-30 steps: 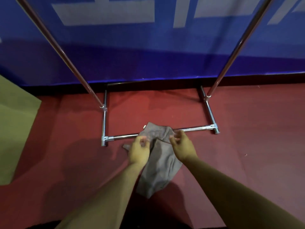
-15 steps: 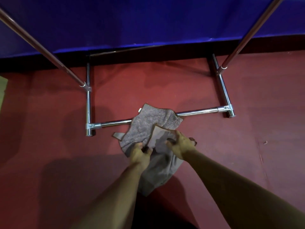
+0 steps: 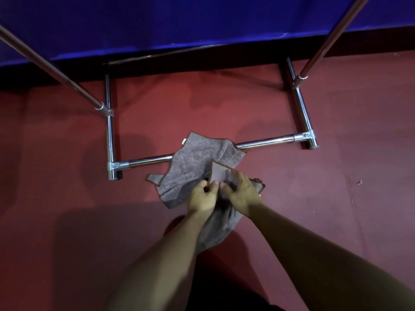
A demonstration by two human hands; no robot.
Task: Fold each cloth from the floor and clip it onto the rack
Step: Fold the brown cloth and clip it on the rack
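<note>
Cloth: grey cloth (image 3: 197,160) draped over the rack's (image 3: 267,142) front base bar, its lower part hanging.
Left hand (image 3: 202,196): pinching a cloth edge.
Right hand (image 3: 242,191): fingers curled, gripping the same fold.
Room: red floor (image 3: 67,198) open on both sides; blue wall (image 3: 179,21) behind the rack.

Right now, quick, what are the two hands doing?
Left hand: pinching an edge of the grey cloth.
Right hand: fingers curled on the same cloth, gripping it beside the left.

1 grey cloth (image 3: 197,160), 1 metal rack (image 3: 269,142), 2 hands: L (image 3: 203,196), R (image 3: 242,191)
</note>
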